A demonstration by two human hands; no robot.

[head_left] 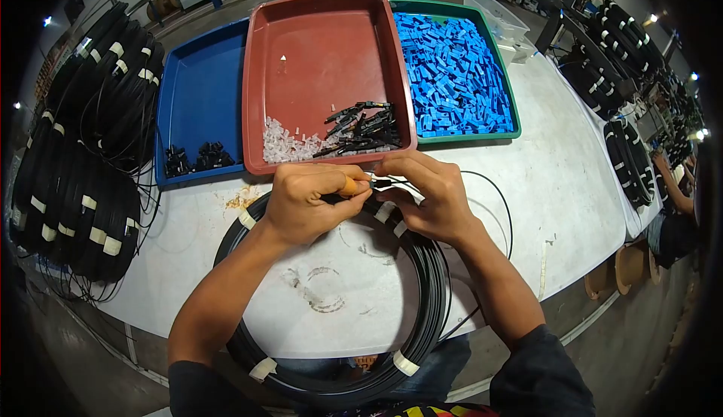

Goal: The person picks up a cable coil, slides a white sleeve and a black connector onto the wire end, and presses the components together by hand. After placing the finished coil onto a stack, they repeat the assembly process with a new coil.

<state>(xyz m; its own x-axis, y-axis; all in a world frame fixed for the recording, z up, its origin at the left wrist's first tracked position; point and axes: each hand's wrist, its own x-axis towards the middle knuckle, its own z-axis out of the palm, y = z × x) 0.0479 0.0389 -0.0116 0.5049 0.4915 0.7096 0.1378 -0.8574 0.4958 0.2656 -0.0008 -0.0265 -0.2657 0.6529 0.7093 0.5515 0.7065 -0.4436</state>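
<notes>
Red tray (pixel 316 48) lies just beyond cable coil (pixel 422 296).

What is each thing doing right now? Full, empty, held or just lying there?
left hand: closed on an orange-handled tool
right hand: pinching the cable end
cable coil: taped, flat on table
red tray: mostly bare, parts at front
green tray: full of blue pieces
blue tray: nearly empty

Looking like a factory assembly floor: white workbench (pixel 557 168) carrying parts trays, red tray (pixel 316 48) w/ small clear & black pieces, green tray (pixel 512 127) brimming w/ blue plastic parts, taped black cable coils (pixel 83 153) piling up alongside, another worker (pixel 674 191) sitting at the far bench.
</notes>
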